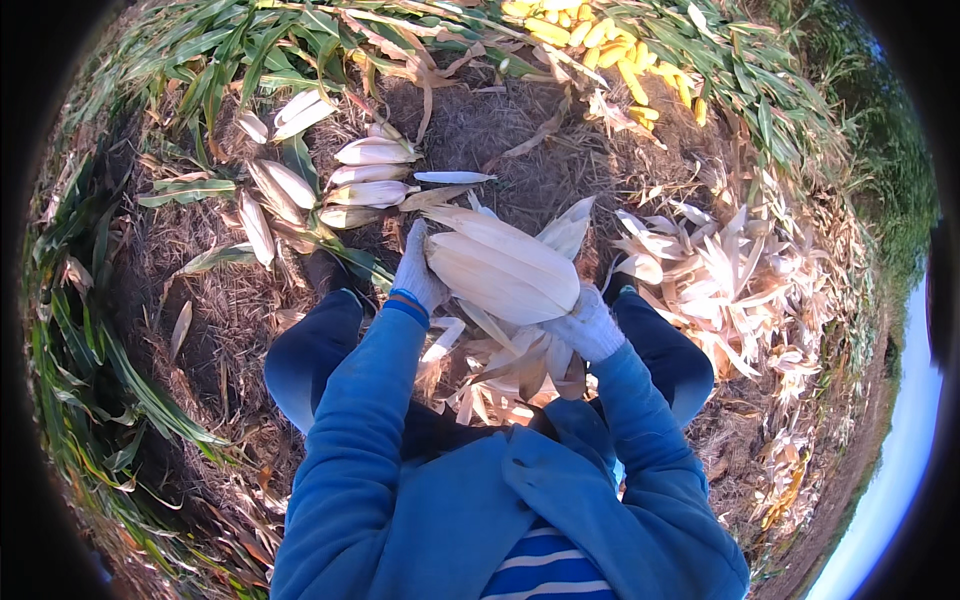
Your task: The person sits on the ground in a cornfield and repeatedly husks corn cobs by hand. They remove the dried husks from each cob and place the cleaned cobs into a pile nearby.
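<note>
In front of my lap I hold an ear of corn (505,268) wrapped in pale, dry husk, tilted across between my two gloved hands. My left hand (420,268), in a white glove, is closed round its far-left end. At the near-right end my right hand (590,325), gloved too, is closed on the husk, its fingers partly hidden. Husk leaves (568,228) spread out beyond the ear, and more hang beneath it. No kernels show on this ear from here.
Several unhusked ears (370,172) lie ahead to the left, near a slim pale piece (455,177). Bare yellow cobs (625,55) are piled at the far right. A heap of stripped husks (735,270) lies right of my knees. Green cornstalks (110,370) border the left side.
</note>
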The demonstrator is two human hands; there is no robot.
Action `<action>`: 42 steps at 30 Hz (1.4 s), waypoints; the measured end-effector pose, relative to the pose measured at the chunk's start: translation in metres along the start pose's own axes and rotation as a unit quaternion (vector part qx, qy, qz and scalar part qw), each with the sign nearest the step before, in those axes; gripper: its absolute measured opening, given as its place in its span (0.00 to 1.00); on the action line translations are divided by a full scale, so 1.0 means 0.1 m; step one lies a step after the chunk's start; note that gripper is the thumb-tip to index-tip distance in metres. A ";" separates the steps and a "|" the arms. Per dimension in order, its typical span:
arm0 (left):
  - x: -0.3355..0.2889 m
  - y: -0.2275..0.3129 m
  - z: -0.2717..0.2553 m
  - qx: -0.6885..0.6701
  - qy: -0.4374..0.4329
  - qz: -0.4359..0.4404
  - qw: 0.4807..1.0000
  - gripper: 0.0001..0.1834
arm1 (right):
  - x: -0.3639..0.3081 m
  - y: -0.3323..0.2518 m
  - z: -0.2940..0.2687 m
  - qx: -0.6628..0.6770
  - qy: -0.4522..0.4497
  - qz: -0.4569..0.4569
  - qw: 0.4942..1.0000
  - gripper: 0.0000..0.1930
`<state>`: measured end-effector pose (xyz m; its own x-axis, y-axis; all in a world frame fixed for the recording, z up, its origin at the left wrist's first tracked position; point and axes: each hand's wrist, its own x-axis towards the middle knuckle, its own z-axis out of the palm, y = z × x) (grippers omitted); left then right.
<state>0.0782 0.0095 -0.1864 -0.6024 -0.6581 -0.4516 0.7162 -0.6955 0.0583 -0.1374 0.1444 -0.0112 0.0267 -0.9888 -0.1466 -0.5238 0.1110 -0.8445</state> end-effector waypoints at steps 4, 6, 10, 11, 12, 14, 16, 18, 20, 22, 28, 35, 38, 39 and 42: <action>0.04 0.08 0.04 0.033 0.202 0.153 0.967 0.19 | -0.18 0.02 -0.61 0.100 0.199 0.000 0.975 0.20; 0.05 0.19 0.01 0.106 0.234 0.237 0.937 0.22 | -0.18 0.13 -1.06 0.067 0.366 0.038 0.928 0.18; 0.03 0.27 0.03 0.237 0.268 0.395 0.846 0.27 | -0.53 0.36 -2.43 -0.292 0.478 0.075 0.825 0.28; 0.00 0.25 0.08 0.259 0.248 0.389 0.848 0.29 | -0.67 0.44 -2.72 -0.469 0.424 0.181 0.753 0.36; -0.04 0.20 0.14 0.278 0.239 0.374 0.852 0.32 | -0.80 0.57 -2.86 -0.583 0.354 0.296 0.669 0.47; -0.13 0.09 0.37 0.302 0.170 0.358 0.867 0.28 | -1.09 0.76 -2.94 -0.586 0.271 0.451 0.616 0.50; -0.25 -0.05 0.67 0.322 0.120 0.320 0.883 0.28 | -1.24 0.85 -2.71 -0.547 0.302 0.319 0.712 0.50; -0.39 -0.22 1.00 0.349 0.060 0.269 0.896 0.30 | -1.06 0.89 -2.14 -0.401 0.293 0.053 0.866 0.48; -0.52 -0.36 1.32 0.423 -0.010 0.218 0.879 0.31 | -0.78 0.80 -1.37 -0.135 0.154 0.043 0.978 0.50; -0.62 -0.44 1.58 0.492 -0.084 0.185 0.847 0.32 | -0.42 0.63 -0.70 0.042 -0.002 0.030 0.999 0.53; -0.67 -0.22 1.81 0.643 -0.042 0.238 0.727 0.33 | 0.18 0.14 0.28 0.172 -0.012 0.087 0.981 0.50; -0.46 -0.25 1.35 0.429 -0.007 0.131 0.893 0.22 | 0.47 0.04 0.37 0.080 0.103 0.049 0.990 0.37; -0.37 -0.21 1.31 0.499 -0.029 0.152 0.853 0.23 | 0.65 -0.10 0.11 0.190 0.116 0.029 0.975 0.34; -0.32 -0.21 1.31 0.512 -0.038 0.157 0.844 0.24 | 0.72 -0.17 0.03 0.194 0.135 0.009 0.971 0.32; -0.14 -0.26 1.31 0.480 -0.067 0.146 0.863 0.29 | 0.92 -0.39 -0.10 0.058 0.178 -0.083 0.979 0.24</action>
<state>0.0225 -0.0010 -0.0648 -0.5277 -0.8280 -0.1894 0.2618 -0.3706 0.8911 -0.1232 0.0484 0.0140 -0.2052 -0.9640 0.1688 -0.4368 -0.0641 -0.8973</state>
